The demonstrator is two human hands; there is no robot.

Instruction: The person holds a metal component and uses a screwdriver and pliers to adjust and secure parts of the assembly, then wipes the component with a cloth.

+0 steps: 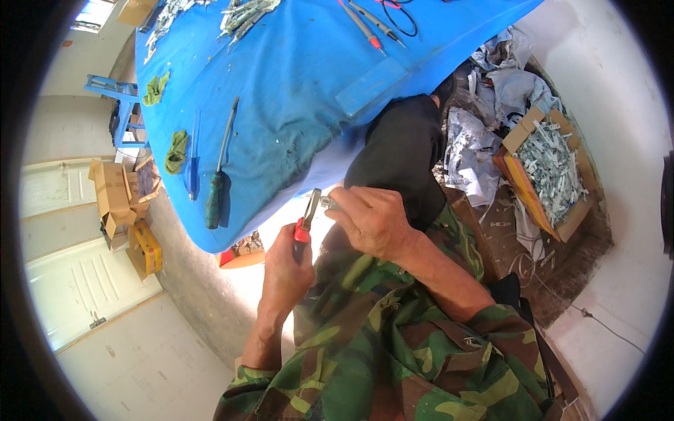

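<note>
Above my lap, my left hand [286, 270] is closed around the red handles of a pair of pliers [311, 210], whose metal jaws point up and away from me. My right hand [379, 223] pinches a small grey metal piece [326, 202] right beside those jaws. Whether the jaws grip the piece, I cannot tell. Past my hands, on the blue cloth [281, 105] of the table, lie a screwdriver with a dark green handle [215, 200] and a thinner blue screwdriver [193, 179].
Two test probes [366, 34], a heap of metal strips [246, 17] and crumpled green cloths [175, 152] lie on the table. At right, an open carton [523, 130] holds many metal strips beside grey plastic bags [470, 154]. Cardboard boxes [112, 196] and a blue stool [126, 112] stand left.
</note>
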